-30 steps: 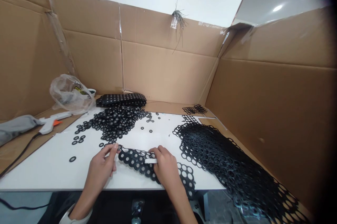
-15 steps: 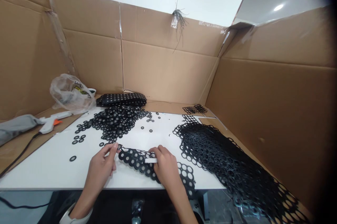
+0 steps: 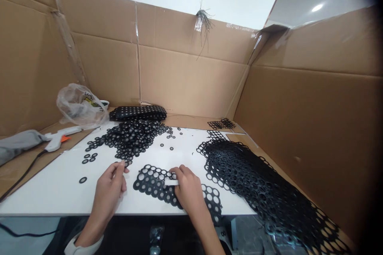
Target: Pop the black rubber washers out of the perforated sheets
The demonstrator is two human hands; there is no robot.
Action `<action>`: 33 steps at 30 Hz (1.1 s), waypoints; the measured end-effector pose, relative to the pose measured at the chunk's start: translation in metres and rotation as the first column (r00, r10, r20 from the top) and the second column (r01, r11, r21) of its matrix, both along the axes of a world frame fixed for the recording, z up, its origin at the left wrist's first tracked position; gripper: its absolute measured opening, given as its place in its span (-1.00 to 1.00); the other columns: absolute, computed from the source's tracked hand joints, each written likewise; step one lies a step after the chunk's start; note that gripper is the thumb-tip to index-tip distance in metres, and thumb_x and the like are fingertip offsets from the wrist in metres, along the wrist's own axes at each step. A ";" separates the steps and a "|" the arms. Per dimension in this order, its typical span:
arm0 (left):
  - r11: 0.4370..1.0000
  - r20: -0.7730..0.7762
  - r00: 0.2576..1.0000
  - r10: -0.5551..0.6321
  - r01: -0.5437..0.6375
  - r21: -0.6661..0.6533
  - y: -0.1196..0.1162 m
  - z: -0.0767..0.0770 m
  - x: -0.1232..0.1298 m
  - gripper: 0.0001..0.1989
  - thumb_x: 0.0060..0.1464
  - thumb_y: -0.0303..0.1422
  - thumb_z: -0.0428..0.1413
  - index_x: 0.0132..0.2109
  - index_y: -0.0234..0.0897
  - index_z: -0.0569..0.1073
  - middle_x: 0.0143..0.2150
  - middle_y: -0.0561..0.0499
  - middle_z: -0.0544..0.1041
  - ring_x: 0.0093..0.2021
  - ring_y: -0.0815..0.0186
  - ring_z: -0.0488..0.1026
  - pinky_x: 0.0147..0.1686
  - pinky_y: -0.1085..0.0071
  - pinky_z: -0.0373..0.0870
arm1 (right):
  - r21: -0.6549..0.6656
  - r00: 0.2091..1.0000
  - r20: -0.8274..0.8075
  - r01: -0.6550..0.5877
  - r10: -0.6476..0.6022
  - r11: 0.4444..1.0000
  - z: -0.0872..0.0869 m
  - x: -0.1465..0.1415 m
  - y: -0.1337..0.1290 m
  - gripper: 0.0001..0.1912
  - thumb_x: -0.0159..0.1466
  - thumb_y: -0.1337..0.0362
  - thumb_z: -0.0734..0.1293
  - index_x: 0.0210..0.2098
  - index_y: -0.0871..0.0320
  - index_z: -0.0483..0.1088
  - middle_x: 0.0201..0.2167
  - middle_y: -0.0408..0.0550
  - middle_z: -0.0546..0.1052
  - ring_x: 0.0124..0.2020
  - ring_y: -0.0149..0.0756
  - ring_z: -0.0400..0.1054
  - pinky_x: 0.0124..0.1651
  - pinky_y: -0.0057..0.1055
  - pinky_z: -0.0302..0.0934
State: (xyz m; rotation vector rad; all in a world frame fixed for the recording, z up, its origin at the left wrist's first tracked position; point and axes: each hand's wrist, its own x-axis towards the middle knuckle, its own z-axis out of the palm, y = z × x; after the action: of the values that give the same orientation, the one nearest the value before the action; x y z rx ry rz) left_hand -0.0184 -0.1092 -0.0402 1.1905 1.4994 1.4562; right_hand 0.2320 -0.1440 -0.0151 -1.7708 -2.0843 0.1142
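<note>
A black sheet of joined rings [image 3: 154, 183] lies near the front of the white board [image 3: 68, 199]; its lower rows have grey-centred discs, while its upper row shows open holes. My right hand [image 3: 188, 187] is closed around a short white stick-like tool [image 3: 171, 182] and rests over the sheet's right part. To the sheet's left, apart from it, is my left hand [image 3: 110, 187]. Its thumb and forefinger are pressed together beside loose black rings [image 3: 129, 163] at the front of the pile. Whatever is between those fingertips is hidden.
Behind my left hand spreads a pile of black rings [image 3: 128, 137], with a folded dotted black stack [image 3: 137, 113] beyond. A large heap of black ring mesh [image 3: 254, 175] fills the right. A glue gun [image 3: 56, 139] and plastic bag [image 3: 80, 107] lie left. Cardboard walls [image 3: 191, 75] enclose the board.
My left hand has moved left, off the sheet's left corner and toward the loose rings. The sheet's upper edge now lies flatter with its holes showing. My right hand has stayed put.
</note>
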 end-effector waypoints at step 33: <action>0.996 0.204 0.975 -0.092 0.093 0.004 0.000 0.007 -0.001 -0.37 0.13 0.15 0.32 0.03 -0.34 0.60 -0.29 -0.08 0.65 -0.58 0.44 0.20 -0.64 0.51 0.14 | -0.028 1.000 0.021 0.007 -0.007 1.000 0.004 -0.001 -0.001 -0.33 0.15 0.66 0.21 0.12 0.02 0.53 -0.06 -0.05 0.58 -0.03 -0.18 0.48 -0.10 -0.35 0.26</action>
State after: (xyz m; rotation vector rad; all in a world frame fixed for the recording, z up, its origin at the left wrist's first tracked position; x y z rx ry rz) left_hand -0.0198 -0.1090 -0.0332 1.0582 1.2917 1.4623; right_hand 0.2310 -0.1450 -0.0111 -1.8028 -2.1007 0.1245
